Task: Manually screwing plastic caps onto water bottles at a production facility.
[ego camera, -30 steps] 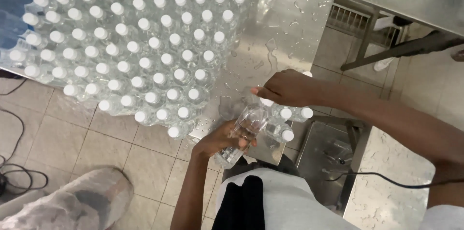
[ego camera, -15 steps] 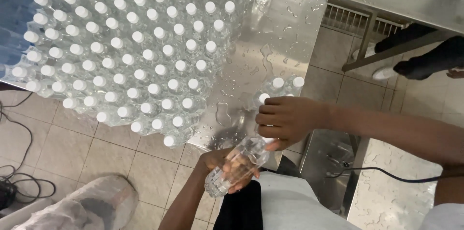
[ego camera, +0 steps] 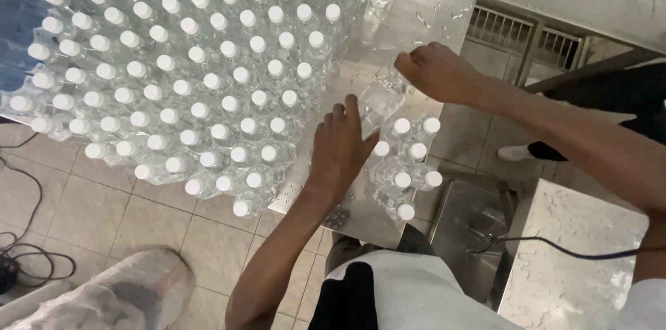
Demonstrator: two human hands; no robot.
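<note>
Both my hands hold one clear plastic bottle [ego camera: 378, 102] tilted over a wet steel table [ego camera: 444, 4]. My left hand [ego camera: 340, 146] grips its lower body and my right hand [ego camera: 437, 70] closes over its capped top. Just below the bottle stands a small cluster of white-capped bottles [ego camera: 409, 163] on the table's near edge. To the left, a large block of several white-capped clear bottles [ego camera: 180, 73] covers most of the table.
A plastic-wrapped bundle [ego camera: 104, 299] lies on the tiled floor at lower left beside black cables [ego camera: 28, 257]. A steel box [ego camera: 472, 233] and another wet steel surface [ego camera: 576, 261] stand at lower right. Someone's dark shoe and leg [ego camera: 590, 98] show at right.
Both hands have lifted the bottle from low near my body up onto the table by the small cluster. The view has swung so the big block fills more of the left.
</note>
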